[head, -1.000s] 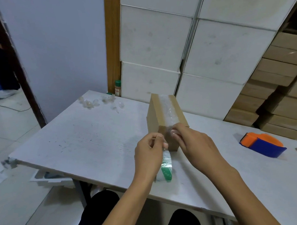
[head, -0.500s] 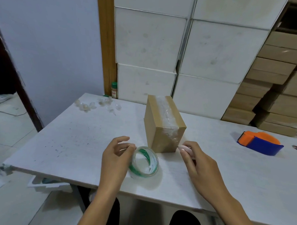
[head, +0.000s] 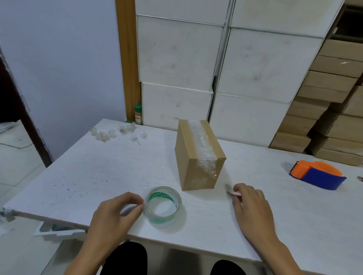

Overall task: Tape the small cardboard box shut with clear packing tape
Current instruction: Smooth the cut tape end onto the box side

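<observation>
The small cardboard box (head: 187, 164) stands on the white table (head: 93, 175), with a wrinkled strip of clear tape (head: 200, 139) running along its top and down the near face. A roll of clear packing tape (head: 163, 221) with a green-printed core lies flat in front of the box. My left hand (head: 114, 215) rests just left of the roll, fingers loosely curled and holding nothing. My right hand (head: 252, 209) lies on the table to the right of the box, pinching a small pink cutter (head: 234, 193) whose tip points toward the box.
An orange and blue tape dispenser (head: 319, 176) sits at the right of the table. Crumpled bits of clear tape (head: 115, 133) lie at the far left corner near a small bottle (head: 137, 114). White boxes (head: 179, 65) and brown cartons (head: 332, 91) are stacked behind.
My left hand carried the roll away from the box's near face, laid it flat on the table and let go. My right hand left the box and settled on the table with the cutter.
</observation>
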